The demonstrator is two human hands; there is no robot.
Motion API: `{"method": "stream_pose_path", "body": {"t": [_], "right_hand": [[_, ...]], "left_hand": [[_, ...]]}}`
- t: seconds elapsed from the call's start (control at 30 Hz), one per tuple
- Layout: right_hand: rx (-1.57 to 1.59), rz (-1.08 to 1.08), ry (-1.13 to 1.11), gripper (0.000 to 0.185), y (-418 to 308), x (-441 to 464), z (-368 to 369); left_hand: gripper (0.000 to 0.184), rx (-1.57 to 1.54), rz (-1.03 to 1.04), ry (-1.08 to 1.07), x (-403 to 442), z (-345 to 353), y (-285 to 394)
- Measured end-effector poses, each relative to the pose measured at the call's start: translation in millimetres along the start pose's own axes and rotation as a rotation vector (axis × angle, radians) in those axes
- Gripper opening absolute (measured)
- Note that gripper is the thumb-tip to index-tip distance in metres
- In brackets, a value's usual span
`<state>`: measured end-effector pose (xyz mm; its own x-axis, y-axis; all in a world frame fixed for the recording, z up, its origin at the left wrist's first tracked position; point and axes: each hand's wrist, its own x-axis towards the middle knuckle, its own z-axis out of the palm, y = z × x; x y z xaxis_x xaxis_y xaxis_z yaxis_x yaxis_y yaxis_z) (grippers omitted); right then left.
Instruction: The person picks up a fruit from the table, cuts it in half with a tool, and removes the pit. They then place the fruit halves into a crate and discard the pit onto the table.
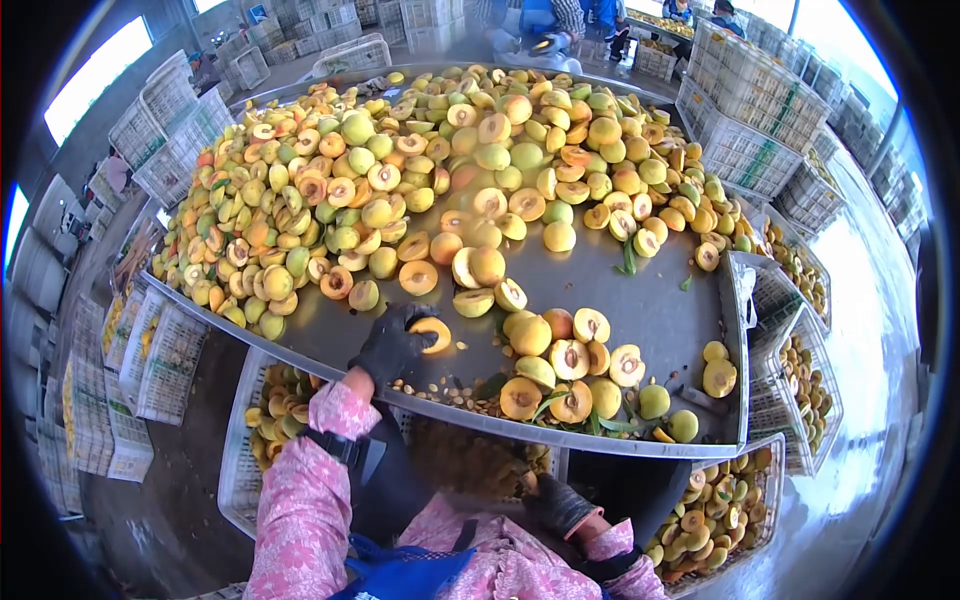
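Observation:
My left hand (392, 345), in a black glove, is closed around a peach half (431, 334) with its hollowed cut face showing, just above the near edge of the metal table (640, 285). Loose peach pits (455, 397) lie beside it along that edge. My right hand (560, 507), also gloved in black, is below the table edge near my lap, its fingers curled around something small and brownish that I cannot make out. Close to it is a crate (470, 450) under the table, its contents blurred. A cluster of halved peaches (570, 358) lies on the table's near right part.
A large heap of whole and halved peaches (330, 190) covers the table's far side. Crates of peaches (720, 520) stand at right, with another crate (240, 450) at lower left. Stacked crates (755, 95) rise behind. A person (545, 35) is across the table.

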<state>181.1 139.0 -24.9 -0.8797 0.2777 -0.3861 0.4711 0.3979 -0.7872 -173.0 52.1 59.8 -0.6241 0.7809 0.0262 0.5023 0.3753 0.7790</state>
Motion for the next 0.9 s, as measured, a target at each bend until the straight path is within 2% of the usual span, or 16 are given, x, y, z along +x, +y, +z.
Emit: {"method": "stream_pose_path", "body": {"t": [0.03, 0.13, 0.17, 0.23, 0.33, 0.4, 0.43, 0.53, 0.57, 0.67, 0.7, 0.8, 0.83, 0.9], "right_hand": [[0.047, -0.016, 0.021, 0.027, -0.2, -1.7, -1.2], [0.265, -0.012, 0.046, 0.025, -38.6, -17.6, -32.9], [0.445, -0.042, 0.088, 0.026, -53.7, -17.5, -38.3], [0.593, -0.098, 0.159, 0.028, -77.9, -17.6, -50.9], [0.566, -0.192, 0.205, 0.035, -89.3, -12.9, -58.0], [0.913, -0.147, 0.212, 0.040, -108.4, -7.9, -65.0], [0.894, -0.163, 0.269, 0.043, -105.5, -2.9, -63.2], [0.860, -0.151, 0.321, 0.044, -106.6, -5.6, -78.0], [0.731, -0.155, 0.301, 0.043, -104.3, -7.3, -82.5], [0.235, -0.155, 0.209, 0.042, -106.8, -10.2, -99.8], [0.055, -0.174, 0.230, 0.042, -107.0, -8.6, -99.9], [0.067, -0.111, 0.352, 0.037, -108.6, -5.5, -98.9], [0.140, -0.137, 0.441, 0.031, -103.1, -6.2, -94.2], [0.208, -0.186, 0.491, 0.028, -85.8, -9.3, -85.6]], "left_hand": [[0.045, -0.152, 0.024, 0.019, -3.1, 8.7, -13.7], [0.039, -0.321, 0.257, 0.122, -28.1, 23.5, 15.7], [0.037, -0.401, 0.252, 0.132, -37.2, 31.7, 23.6], [0.037, -0.491, 0.259, 0.128, -55.9, 42.0, 52.7], [0.037, -0.577, 0.252, 0.099, -82.5, 65.0, 86.0], [0.037, -0.584, 0.258, 0.073, -96.6, 84.1, 96.1], [0.033, -0.572, 0.308, 0.063, -101.2, 90.0, 106.8], [0.026, -0.719, -0.057, -0.213, -102.5, 95.2, 98.6], [0.029, -0.825, -0.186, -0.308, -98.5, 78.7, 115.8], [0.038, -0.264, 0.583, -0.285, -93.1, 70.3, 113.7], [0.047, -0.390, 0.483, -0.378, -91.8, 77.6, 117.2], [0.046, -0.367, 0.404, -0.288, -102.5, 77.8, 136.6], [0.045, -0.504, 0.290, -0.263, -104.3, 83.3, 138.6], [0.053, -0.550, 0.254, -0.271, -103.9, 85.4, 131.5]]}}
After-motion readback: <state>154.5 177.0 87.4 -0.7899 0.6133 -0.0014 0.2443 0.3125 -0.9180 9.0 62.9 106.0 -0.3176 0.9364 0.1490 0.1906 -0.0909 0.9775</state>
